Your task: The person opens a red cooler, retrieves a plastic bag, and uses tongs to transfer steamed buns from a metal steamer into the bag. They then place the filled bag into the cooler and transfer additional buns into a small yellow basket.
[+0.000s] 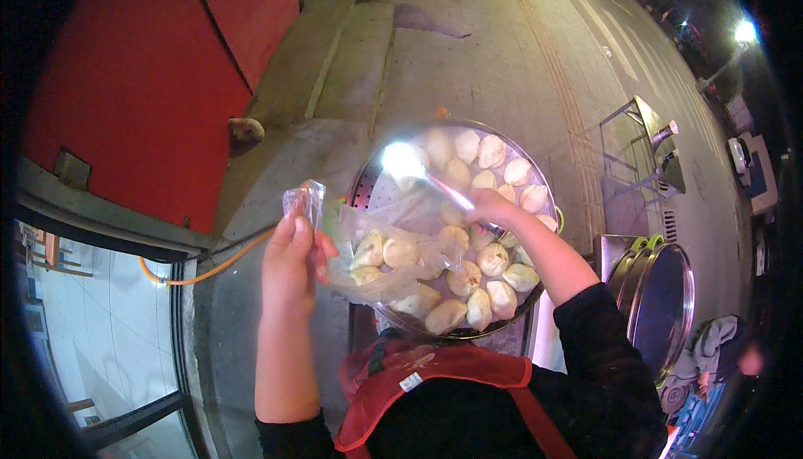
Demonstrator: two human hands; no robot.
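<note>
A round perforated metal steamer tray (362,190) lies before me, holding many pale steamed buns (492,259). My left hand (298,242), at the tray's left side, grips the gathered top of a clear plastic bag (376,220). Several buns (400,250) show through or beneath the bag; which of them are inside I cannot tell. My right hand (492,208) is over the right half of the tray, closed on a shiny metal utensil, probably tongs (453,194). Glare hides the utensil's far end and part of the tray.
Stacked steamer trays (659,308) stand at the right, beyond them a seated person (715,346). A small metal table (659,145) with containers is farther off at upper right. An orange hose (219,274) runs towards the doorway at left, below a red wall panel (138,82).
</note>
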